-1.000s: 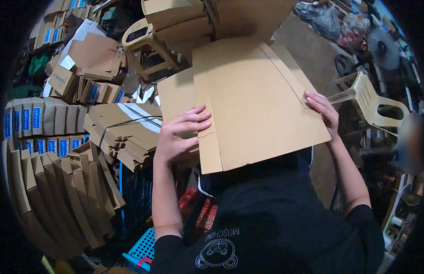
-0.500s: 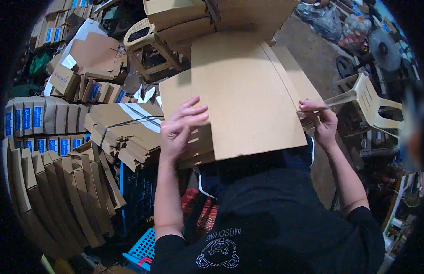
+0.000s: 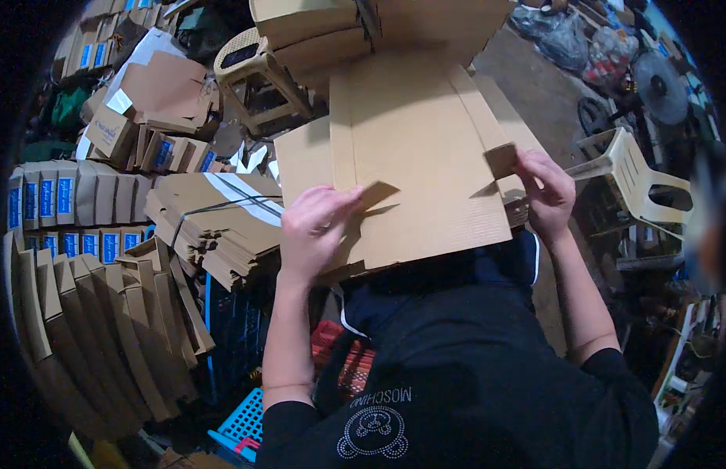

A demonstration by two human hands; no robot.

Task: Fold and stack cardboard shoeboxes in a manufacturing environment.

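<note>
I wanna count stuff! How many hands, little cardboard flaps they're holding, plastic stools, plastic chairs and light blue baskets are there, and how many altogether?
Left hand and right hand: 2
Left cardboard flap and right cardboard flap: 2
Plastic stool: 1
Plastic chair: 1
Light blue basket: 1
Total: 7

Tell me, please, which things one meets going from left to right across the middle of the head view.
Blue-labelled boxes → strapped cardboard stack → left hand → cardboard sheet's middle → right hand → cream plastic chair.
</note>
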